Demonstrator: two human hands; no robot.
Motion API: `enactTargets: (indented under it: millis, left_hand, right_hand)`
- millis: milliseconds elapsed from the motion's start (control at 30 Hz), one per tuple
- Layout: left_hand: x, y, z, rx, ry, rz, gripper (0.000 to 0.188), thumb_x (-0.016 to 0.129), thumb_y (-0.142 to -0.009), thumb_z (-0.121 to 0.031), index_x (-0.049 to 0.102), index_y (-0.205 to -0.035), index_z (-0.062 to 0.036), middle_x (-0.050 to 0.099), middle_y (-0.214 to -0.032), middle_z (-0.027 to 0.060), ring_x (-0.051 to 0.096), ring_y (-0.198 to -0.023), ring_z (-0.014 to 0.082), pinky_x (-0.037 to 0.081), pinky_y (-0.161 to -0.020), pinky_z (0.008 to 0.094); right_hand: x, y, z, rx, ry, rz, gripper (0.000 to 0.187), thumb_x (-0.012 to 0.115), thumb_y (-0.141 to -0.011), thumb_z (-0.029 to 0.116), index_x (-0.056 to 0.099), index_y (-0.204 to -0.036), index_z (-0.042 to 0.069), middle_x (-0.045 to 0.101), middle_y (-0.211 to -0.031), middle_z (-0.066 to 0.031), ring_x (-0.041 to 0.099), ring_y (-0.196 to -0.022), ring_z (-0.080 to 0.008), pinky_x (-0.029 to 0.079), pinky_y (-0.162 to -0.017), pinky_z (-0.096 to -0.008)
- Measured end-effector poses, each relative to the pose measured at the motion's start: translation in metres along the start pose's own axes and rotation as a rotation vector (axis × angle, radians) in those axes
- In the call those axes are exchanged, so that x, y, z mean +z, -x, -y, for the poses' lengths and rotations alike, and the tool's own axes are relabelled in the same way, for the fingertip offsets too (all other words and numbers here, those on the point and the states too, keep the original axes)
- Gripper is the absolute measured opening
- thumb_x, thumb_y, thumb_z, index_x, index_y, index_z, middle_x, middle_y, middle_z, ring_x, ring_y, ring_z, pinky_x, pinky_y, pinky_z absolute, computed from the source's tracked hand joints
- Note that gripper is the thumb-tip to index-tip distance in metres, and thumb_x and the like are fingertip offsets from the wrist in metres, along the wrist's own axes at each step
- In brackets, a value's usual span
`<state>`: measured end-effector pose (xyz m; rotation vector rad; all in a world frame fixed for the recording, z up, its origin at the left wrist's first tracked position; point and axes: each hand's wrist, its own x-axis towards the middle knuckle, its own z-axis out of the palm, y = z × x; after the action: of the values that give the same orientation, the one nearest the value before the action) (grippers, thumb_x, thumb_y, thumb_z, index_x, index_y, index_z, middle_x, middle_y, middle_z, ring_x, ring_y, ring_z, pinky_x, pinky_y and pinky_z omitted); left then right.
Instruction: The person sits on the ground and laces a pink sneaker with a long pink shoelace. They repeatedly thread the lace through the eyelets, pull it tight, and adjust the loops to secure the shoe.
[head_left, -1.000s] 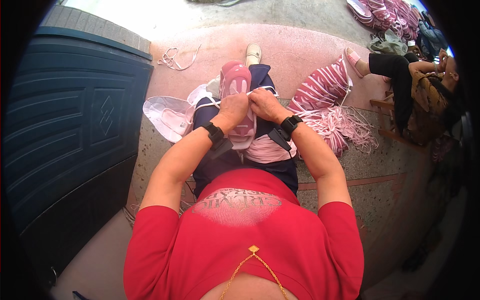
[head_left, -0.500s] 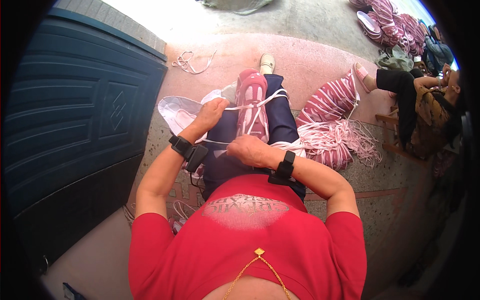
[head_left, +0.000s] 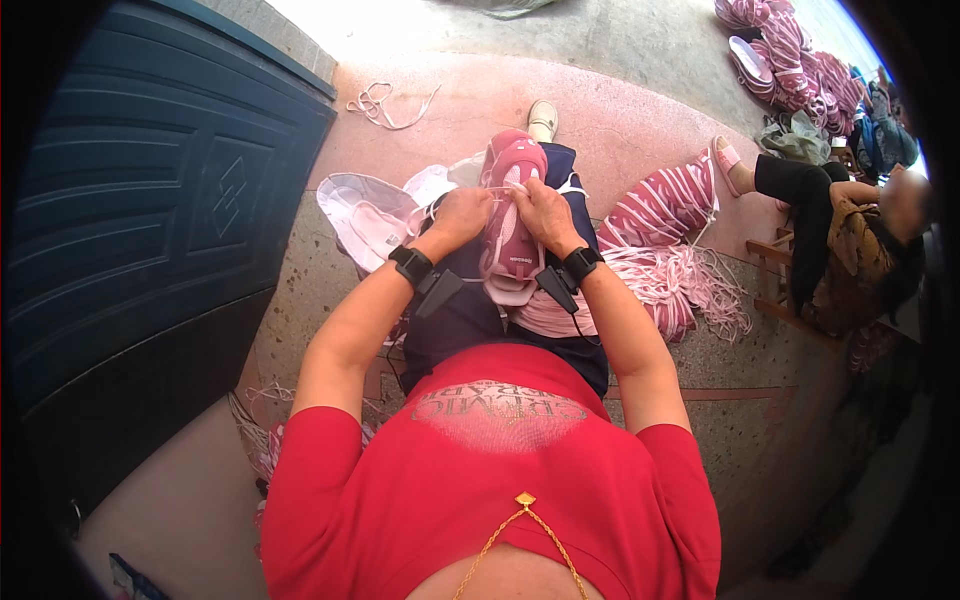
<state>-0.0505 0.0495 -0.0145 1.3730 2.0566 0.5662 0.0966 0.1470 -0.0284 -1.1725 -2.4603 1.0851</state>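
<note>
A pink shoe upper point(head_left: 514, 250) lies across my lap, its toe pointing away from me. Over its upper part a white shoelace point(head_left: 508, 188) runs between my two hands. My left hand point(head_left: 464, 216) is closed at the left edge of the upper, fingertips pinching the lace. Opposite it, my right hand point(head_left: 546, 212) rests over the right side, its thumb and fingers pressed together on the lace. My fingers hide part of the lacing. White and pale pink shoe pieces point(head_left: 372, 218) lie just left of my left hand.
To my right sit a striped bundle of pink shoe uppers point(head_left: 655, 205) and a heap of pale laces point(head_left: 675, 280). A loose lace point(head_left: 390, 108) lies on the floor ahead. A dark blue door point(head_left: 150, 170) stands at left. Another person point(head_left: 835, 230) sits at right.
Both hands have moved forward and closer together over the upper. The lace, earlier stretched out loosely to both sides, now shows short between my fingers.
</note>
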Motion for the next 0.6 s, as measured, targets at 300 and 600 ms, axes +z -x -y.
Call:
enactTargets:
  millis: [300, 600]
  left_hand:
    - [-0.004, -0.007, -0.02, 0.208, -0.334, -0.003, 0.019, 0.05, -0.086, -0.019, 0.064, -0.083, -0.0059, 0.064, -0.079, 0.0194, 0.064, -0.077, 0.0366, 0.05, -0.067, 0.0457]
    - [0.004, -0.005, -0.014, 0.132, -0.258, -0.119, 0.021, 0.06, -0.083, -0.029, 0.063, -0.081, -0.0084, 0.065, -0.076, 0.0137, 0.063, -0.078, 0.0335, 0.049, -0.07, 0.046]
  right_hand:
    - [-0.003, 0.0, 0.005, 0.031, -0.007, 0.025, 0.036, 0.049, -0.092, 0.037, 0.056, -0.084, 0.002, 0.062, -0.079, -0.0238, 0.061, -0.079, -0.0419, 0.046, -0.069, -0.0493]
    - [-0.026, 0.008, -0.002, 0.38, -0.851, 0.214, 0.034, 0.047, -0.096, 0.03, 0.062, -0.086, 0.001, 0.058, -0.064, -0.0063, 0.052, -0.052, -0.016, 0.042, -0.049, -0.0282]
